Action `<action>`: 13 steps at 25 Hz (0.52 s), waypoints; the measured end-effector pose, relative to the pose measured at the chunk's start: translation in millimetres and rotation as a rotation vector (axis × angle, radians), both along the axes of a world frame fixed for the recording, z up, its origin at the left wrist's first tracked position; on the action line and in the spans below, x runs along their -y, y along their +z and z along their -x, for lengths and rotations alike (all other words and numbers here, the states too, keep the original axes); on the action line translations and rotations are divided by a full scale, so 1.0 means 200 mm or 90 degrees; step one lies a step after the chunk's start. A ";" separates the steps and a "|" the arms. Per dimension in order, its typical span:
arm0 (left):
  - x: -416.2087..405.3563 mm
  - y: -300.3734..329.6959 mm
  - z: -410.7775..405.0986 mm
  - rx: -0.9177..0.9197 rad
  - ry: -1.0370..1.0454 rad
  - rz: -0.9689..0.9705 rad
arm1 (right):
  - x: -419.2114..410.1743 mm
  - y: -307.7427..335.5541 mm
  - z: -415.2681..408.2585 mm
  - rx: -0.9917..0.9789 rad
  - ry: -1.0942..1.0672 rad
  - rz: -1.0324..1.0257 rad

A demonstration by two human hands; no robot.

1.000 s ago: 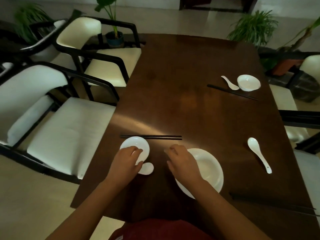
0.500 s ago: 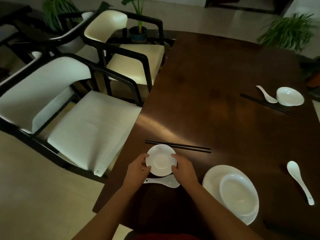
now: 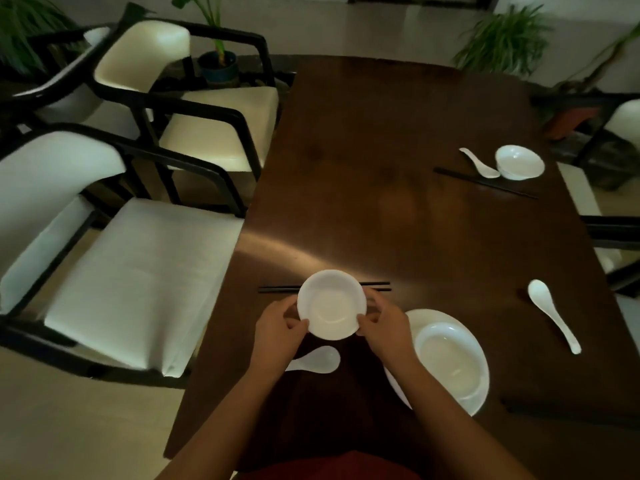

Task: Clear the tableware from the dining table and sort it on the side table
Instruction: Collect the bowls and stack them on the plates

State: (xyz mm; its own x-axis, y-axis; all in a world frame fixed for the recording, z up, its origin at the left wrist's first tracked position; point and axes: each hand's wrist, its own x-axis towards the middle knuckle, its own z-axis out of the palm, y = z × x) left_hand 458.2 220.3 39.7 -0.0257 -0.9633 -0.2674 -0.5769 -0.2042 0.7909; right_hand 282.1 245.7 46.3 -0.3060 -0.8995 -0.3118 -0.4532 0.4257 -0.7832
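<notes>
A small white bowl is held over the near left part of the dark dining table. My left hand grips its left rim and my right hand grips its right rim. Under my hands a white spoon lies on the table. Black chopsticks lie just behind the bowl, partly hidden by it. To the right a white bowl sits in a white plate.
Another white spoon lies at the right. At the far right are a small bowl, a spoon and chopsticks. More dark chopsticks lie at the near right. White-cushioned chairs line the table's left side.
My right hand left the plate and joined my left hand on the small bowl. Both hands have lifted the bowl off the table, uncovering the spoon beneath.
</notes>
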 end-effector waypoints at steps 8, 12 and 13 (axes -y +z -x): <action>-0.17 0.03 0.56 -0.076 -0.205 -0.049 | -0.45 0.08 0.52 -0.053 -0.226 -0.052; -0.26 -0.02 0.69 -0.011 -0.243 -0.076 | -0.57 0.01 0.63 -0.041 -0.228 -0.126; -0.27 -0.03 0.70 0.010 -0.242 -0.077 | -0.58 0.00 0.64 -0.034 -0.222 -0.131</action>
